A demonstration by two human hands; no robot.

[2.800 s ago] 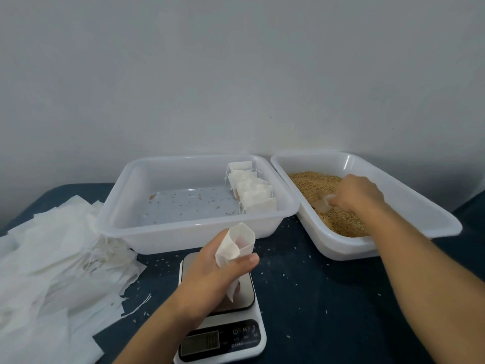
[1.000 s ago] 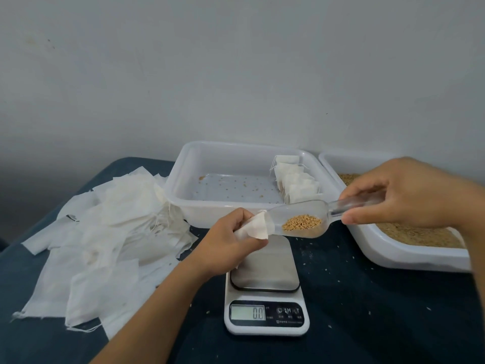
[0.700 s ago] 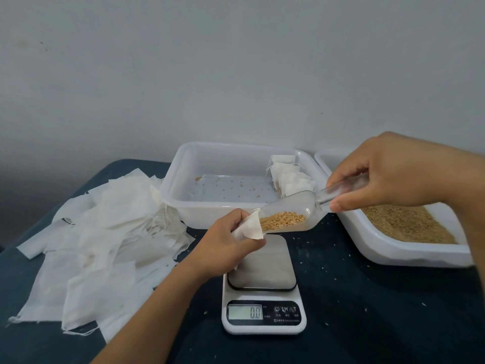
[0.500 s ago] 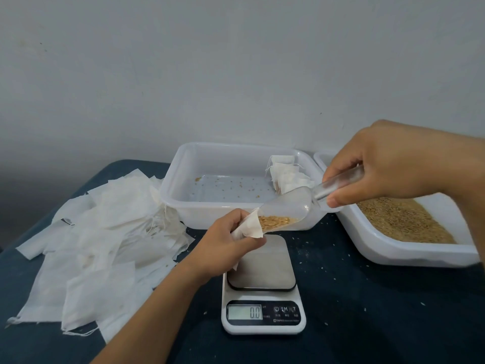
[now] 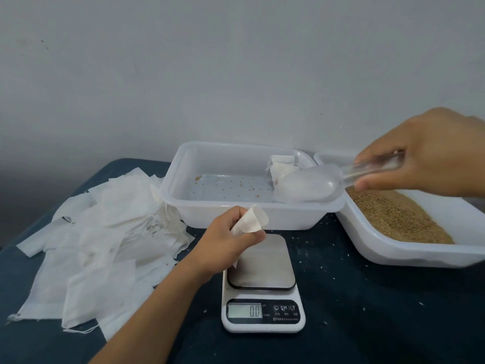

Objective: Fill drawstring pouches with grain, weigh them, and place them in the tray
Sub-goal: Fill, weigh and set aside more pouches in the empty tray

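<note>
Small white pouch [image 5: 249, 224] held just above the scale [image 5: 263, 285].

Soft, creased, open mouth tilted up and right, long way slanting. Pinched in left hand [image 5: 223, 245] fingers. Clear empty scoop [image 5: 312, 183] gripped by right hand [image 5: 430, 153], behind the scale.

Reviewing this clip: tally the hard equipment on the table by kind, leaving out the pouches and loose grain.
Plastic tubs: 2, one with filled pouches and one with grain
Clear scoops: 1, empty, held by the right hand
Digital scales: 1, reading 0.0
Total: 4
</note>
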